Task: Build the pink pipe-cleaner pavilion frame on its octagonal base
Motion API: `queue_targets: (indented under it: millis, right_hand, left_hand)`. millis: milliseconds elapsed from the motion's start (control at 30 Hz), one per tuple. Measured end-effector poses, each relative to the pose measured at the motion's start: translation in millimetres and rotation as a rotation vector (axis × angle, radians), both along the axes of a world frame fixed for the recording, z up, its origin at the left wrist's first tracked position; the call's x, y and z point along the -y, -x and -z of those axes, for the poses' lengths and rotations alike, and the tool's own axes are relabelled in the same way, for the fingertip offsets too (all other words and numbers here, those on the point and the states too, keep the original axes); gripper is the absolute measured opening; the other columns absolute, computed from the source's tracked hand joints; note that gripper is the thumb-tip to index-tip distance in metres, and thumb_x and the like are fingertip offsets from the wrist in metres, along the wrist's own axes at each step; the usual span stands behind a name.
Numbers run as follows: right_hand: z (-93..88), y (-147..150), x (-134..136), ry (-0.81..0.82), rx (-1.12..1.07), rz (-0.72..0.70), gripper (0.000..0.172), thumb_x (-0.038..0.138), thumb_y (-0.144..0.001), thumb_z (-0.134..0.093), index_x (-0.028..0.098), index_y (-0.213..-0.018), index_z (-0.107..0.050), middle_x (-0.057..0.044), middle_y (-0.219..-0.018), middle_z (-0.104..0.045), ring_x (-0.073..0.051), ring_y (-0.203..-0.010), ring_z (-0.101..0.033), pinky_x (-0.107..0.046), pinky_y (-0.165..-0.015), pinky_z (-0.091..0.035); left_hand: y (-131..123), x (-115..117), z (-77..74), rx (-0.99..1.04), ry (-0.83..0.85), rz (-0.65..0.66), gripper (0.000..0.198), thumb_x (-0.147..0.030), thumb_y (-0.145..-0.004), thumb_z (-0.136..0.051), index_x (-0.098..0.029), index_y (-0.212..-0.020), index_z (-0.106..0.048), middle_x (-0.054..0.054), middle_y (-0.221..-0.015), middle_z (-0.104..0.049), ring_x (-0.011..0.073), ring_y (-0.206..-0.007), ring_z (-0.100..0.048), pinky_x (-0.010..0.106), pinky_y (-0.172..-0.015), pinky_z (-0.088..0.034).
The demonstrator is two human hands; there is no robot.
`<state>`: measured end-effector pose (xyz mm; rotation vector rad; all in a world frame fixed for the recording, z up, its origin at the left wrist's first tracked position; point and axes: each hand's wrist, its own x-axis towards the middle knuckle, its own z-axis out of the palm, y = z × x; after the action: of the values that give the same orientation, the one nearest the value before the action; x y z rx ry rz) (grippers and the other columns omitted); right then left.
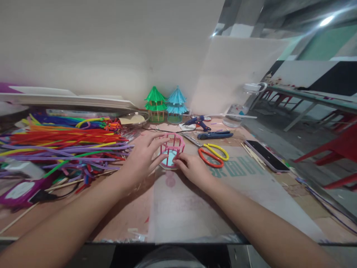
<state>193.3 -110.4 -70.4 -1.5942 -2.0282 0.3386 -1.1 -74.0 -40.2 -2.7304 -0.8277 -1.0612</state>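
A small pink hexagonal frame [175, 145] with a pale blue floor stands on the table just beyond my hands. My left hand [145, 156] cups its left side, thumb and fingers curved against the pink posts. My right hand [192, 169] rests at its lower right edge, fingertips pinched on the rim of the base. Both forearms reach in from the bottom of the view.
A heap of coloured pipe cleaners [61, 145] fills the left. Green [155, 104] and blue [176, 104] model pavilions stand at the wall. Scissors [213, 153], a blue glue gun [198, 122], a blue cutter [215, 134] and a phone [266, 155] lie to the right. Red chairs [338, 149] stand beyond the table's edge.
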Motion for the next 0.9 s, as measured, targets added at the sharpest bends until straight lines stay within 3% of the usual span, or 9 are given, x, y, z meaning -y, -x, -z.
queue_targets:
  millis: [367,900]
  right_hand:
    - [12.0,-3,-7,-0.059,-0.160,-0.096,0.019,0.019,-0.089,-0.049,0.020,-0.084,-0.068,-0.005,-0.081,-0.072,-0.019,-0.073,-0.064,-0.028,-0.068,-0.045]
    - [12.3,-4,-8,-0.023,-0.179,-0.076,0.020,0.022,-0.090,-0.049,0.019,-0.088,-0.069,-0.006,-0.086,-0.073,-0.021,-0.080,-0.066,-0.031,-0.074,-0.047]
  left_hand:
    - [0,-2,-0.3,0.038,-0.041,0.033,0.029,-0.022,-0.092,-0.054,-0.027,-0.121,-0.055,0.010,-0.130,-0.051,0.0265,-0.121,-0.050,0.049,-0.100,-0.045]
    - [2,-2,-1.7,-0.011,0.004,0.067,0.027,-0.018,-0.092,-0.052,-0.028,-0.116,-0.060,0.008,-0.134,-0.049,0.0239,-0.126,-0.047,0.045,-0.104,-0.042]
